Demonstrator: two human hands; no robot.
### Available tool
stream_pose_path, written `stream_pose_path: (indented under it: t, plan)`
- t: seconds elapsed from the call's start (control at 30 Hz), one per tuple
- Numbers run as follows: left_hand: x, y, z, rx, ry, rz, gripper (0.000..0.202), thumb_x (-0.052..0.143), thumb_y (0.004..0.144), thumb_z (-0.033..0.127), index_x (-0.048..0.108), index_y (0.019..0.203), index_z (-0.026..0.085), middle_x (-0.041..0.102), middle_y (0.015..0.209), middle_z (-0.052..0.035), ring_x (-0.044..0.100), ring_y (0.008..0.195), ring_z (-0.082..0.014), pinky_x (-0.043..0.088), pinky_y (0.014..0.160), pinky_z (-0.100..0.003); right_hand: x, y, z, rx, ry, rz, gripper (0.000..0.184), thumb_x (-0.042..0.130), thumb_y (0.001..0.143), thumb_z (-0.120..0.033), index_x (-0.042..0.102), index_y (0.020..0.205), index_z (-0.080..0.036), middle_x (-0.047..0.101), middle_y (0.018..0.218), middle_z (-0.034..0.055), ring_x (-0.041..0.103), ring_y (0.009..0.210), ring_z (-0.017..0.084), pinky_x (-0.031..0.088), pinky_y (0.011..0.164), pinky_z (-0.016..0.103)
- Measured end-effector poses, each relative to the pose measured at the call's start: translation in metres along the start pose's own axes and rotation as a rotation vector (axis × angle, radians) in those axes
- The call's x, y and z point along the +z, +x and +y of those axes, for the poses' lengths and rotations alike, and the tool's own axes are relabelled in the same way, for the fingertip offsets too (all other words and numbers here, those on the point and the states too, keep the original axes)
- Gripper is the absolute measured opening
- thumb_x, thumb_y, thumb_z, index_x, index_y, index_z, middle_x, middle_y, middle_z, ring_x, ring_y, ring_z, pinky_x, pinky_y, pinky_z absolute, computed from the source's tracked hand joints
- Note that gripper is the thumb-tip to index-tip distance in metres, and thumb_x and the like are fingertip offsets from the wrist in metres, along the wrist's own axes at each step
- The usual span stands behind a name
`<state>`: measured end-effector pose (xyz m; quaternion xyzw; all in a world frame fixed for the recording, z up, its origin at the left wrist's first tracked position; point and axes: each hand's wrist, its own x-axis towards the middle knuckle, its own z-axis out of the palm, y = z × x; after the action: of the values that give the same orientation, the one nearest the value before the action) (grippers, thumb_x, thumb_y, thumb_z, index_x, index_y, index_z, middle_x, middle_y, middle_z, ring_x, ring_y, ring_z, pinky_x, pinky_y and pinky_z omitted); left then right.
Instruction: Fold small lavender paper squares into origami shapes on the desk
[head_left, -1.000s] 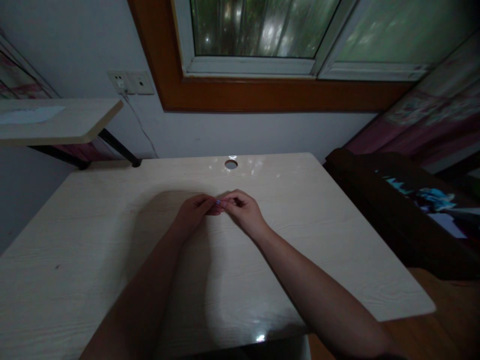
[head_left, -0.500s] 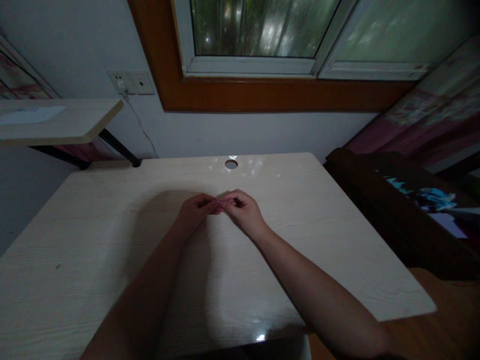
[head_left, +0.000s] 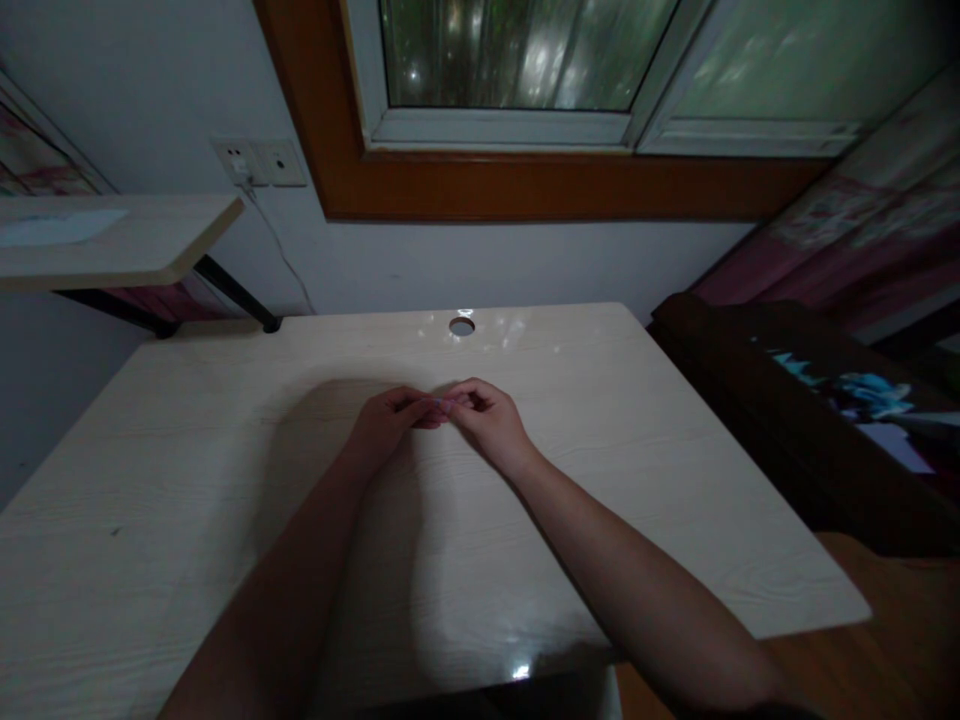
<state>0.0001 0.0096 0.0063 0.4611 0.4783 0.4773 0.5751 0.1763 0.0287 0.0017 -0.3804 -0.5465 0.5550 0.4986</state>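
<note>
My left hand [head_left: 394,415] and my right hand [head_left: 484,408] meet fingertip to fingertip over the pale wood-grain desk [head_left: 645,470]. Thumb and fingers are pinched together on both hands. Whatever sits between the fingertips, if anything, is too small and dim to name. Both forearms reach in from the near side, and a soft shadow falls on the desk to the left of them.
Behind the hands is a round cable hole [head_left: 462,327] in the desk. A raised shelf [head_left: 150,250] on black legs stands at the left. At the right is a dark wooden cabinet [head_left: 720,400] with blue items on it. A window [head_left: 517,130] is ahead.
Both hands stay pinched together in nearly the same place, with only a slight shift at the fingertips. The whole view has moved very slightly.
</note>
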Motion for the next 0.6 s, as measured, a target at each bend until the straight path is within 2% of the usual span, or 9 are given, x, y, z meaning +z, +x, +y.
stream_pose_path:
  t: [0.2,0.5,0.6]
  plan:
    - [0.0007,-0.0012,0.0039,0.014,0.002,-0.019,0.034,0.072,0.079,0.046,0.071,0.088,0.012,0.077,0.086,-0.0093,0.074,0.08,-0.0225,0.059,0.086,-0.04,0.0006,0.0014,0.0,0.06,0.116,0.002,0.024,0.083,0.068,-0.034,0.07,0.083,-0.02,0.068,0.071,-0.0011,0.06,0.064,0.012,0.047,0.066,0.027]
    - [-0.0001,-0.0019,0.002,0.036,-0.091,-0.038,0.04,0.064,0.084,0.05,0.07,0.095,0.012,0.076,0.093,-0.013,0.074,0.084,-0.025,0.059,0.083,-0.041,-0.0017,0.0053,0.007,0.064,0.204,-0.007,0.024,0.084,0.067,-0.03,0.071,0.084,-0.021,0.07,0.076,-0.0005,0.062,0.069,0.012,0.049,0.072,0.028]
    - [0.0003,-0.0013,0.0017,0.046,-0.076,-0.026,0.04,0.067,0.082,0.05,0.069,0.095,0.013,0.076,0.091,-0.0114,0.074,0.082,-0.0239,0.059,0.083,-0.041,-0.0017,0.0052,0.0075,0.065,0.21,-0.012,0.025,0.084,0.066,-0.031,0.071,0.084,-0.021,0.07,0.078,-0.0005,0.062,0.07,0.012,0.05,0.073,0.028]
